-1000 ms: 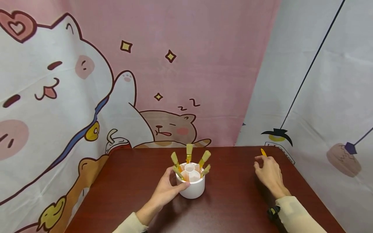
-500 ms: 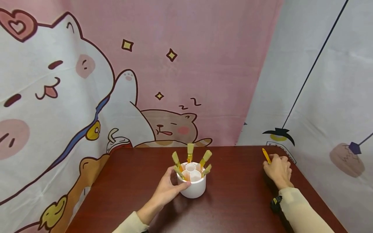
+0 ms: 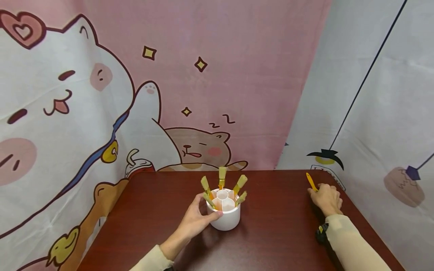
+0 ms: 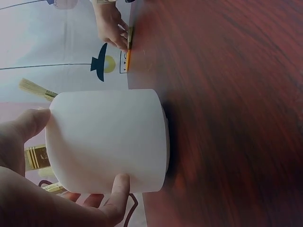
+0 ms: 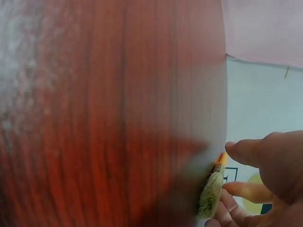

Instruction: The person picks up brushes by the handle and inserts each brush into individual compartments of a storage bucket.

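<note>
A round white brush holder (image 3: 226,220) stands on the table, with several pale-bristled paintbrushes (image 3: 222,175) leaning outward from its compartments. My left hand (image 3: 194,222) grips the holder from its left side; in the left wrist view, its fingers (image 4: 122,184) lie against the white wall (image 4: 109,137). At the far right, my right hand (image 3: 327,197) has thumb and fingers around a loose paintbrush (image 3: 310,180) low over the table. Its yellow handle points away toward the back edge. The right wrist view shows its bristles (image 5: 210,196) beside the fingertips (image 5: 229,149).
The dark red-brown wooden table (image 3: 268,241) ends at a back edge close to a cartoon-printed curtain (image 3: 251,94). A pale curtain (image 3: 390,131) hangs along the right side. The loose brush lies near the table's far right corner.
My right hand has shifted to the right and slightly nearer, showing more of the yellow handle, and its fingers have closed around the paintbrush. My left hand keeps its hold on the holder.
</note>
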{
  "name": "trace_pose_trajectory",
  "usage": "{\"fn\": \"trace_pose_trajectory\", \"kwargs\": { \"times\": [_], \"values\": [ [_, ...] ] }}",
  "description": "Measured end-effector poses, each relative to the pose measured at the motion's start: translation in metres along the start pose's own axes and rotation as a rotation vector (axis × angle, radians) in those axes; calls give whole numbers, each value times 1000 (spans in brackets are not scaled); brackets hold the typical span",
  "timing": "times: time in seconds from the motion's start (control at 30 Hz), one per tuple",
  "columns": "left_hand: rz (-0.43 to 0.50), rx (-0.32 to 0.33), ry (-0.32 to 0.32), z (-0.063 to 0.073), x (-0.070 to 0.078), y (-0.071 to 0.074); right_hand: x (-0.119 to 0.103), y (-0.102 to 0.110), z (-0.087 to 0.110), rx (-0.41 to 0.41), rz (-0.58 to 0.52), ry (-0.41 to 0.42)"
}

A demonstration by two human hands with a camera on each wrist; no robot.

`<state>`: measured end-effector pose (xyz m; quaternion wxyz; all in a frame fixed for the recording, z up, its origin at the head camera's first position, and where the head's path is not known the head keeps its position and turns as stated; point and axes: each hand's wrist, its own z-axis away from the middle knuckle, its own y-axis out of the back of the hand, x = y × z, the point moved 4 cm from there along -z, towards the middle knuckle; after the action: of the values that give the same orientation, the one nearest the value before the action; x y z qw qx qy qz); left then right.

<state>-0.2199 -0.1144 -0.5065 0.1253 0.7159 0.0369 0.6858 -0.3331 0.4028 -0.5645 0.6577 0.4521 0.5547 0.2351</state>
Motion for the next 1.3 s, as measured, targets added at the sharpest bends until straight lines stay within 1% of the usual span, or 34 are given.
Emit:
{"fn": "trace_pose_trajectory", "kwargs": {
  "times": [0.13, 0.27, 0.4, 0.6, 0.77, 1.0, 1.3],
  "values": [
    [-4, -1, 4, 0, 0, -1, 6, -1, -3, -1, 2, -2],
    [-19, 6, 12, 0, 0, -1, 9, -1, -5, 21, -4, 0],
    [-12, 6, 18, 1, 0, -1, 10, 1, -6, 37, -21, -4],
    [3, 0, 15, 1, 0, -1, 9, 4, -6, 36, -28, -15],
    [-2, 0, 14, 1, 0, -1, 9, 3, -6, 16, -53, -32],
    [-7, -9, 13, 0, -2, -1, 11, -1, 0, 14, -64, -44],
    [-1, -23, 7, 0, -1, -2, 13, 2, 8, 39, -85, -32]
  ]
}}
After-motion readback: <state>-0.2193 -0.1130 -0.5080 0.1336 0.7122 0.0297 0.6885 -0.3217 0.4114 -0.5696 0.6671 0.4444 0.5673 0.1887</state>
